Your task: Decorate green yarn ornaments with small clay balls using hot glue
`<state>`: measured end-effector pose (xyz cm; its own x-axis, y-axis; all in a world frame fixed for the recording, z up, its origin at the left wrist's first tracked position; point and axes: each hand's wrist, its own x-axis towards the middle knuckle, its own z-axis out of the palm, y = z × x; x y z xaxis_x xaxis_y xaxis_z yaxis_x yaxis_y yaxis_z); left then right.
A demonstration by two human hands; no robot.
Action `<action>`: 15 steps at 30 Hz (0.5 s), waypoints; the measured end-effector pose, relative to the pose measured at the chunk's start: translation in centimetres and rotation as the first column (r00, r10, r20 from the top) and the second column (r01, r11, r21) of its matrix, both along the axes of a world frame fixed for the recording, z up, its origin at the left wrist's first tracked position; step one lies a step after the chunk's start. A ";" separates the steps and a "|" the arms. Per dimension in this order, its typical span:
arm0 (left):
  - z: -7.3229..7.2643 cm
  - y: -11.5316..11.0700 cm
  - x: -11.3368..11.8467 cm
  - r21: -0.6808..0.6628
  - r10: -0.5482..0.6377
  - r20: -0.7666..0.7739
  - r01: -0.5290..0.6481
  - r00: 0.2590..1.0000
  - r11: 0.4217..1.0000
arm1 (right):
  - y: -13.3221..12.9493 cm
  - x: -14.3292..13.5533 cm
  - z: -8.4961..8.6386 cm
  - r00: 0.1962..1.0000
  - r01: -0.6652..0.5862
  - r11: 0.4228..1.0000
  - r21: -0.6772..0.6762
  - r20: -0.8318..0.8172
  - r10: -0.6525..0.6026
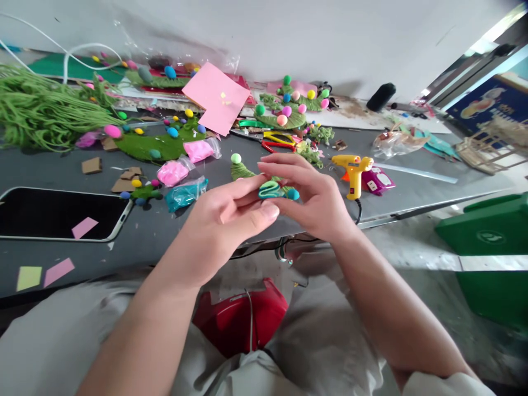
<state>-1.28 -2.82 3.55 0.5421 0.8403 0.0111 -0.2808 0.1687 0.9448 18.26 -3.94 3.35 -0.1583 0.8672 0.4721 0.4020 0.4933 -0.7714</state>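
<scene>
Pinching the folded teal strip (270, 190) lightly seemed the best way to keep its loops even. The left hand (223, 220) was nearly closed on it, by the worktop's (150, 231) near edge; the right hand (313, 198) curled loosely around its right side, hold unclear. The glue gun (353, 173) limited room rightward; more lay on the near side.

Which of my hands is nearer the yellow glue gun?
Right. Your right hand is just left of the yellow glue gun, apart from it; your left hand is farther left, beyond the right hand.
</scene>
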 end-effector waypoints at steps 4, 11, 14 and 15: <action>-0.4 -0.1 0.0 0.129 0.191 -0.227 -0.165 0.955 0.978 | -0.5 -0.2 -0.3 0.986 -0.004 1.000 -0.019 0.165 0.007; -0.8 0.3 -0.8 0.281 0.325 -0.411 -0.221 0.852 0.934 | -0.7 0.5 0.2 0.978 0.046 0.997 -0.058 0.204 -0.033; -0.9 0.3 -0.9 0.290 0.324 -0.429 -0.211 0.843 0.934 | -0.3 1.0 0.4 0.985 0.131 0.991 -0.019 0.117 -0.128; -1.0 0.3 -0.9 0.274 0.305 -0.422 -0.200 0.854 0.941 | -0.2 1.2 0.4 0.983 0.164 0.986 -0.005 0.077 -0.164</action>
<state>-2.17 -2.51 2.55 0.2999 0.9539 0.0111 0.1806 -0.0682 0.9812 19.45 -4.17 3.78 -0.0487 0.8894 0.4545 0.5349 0.4075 -0.7402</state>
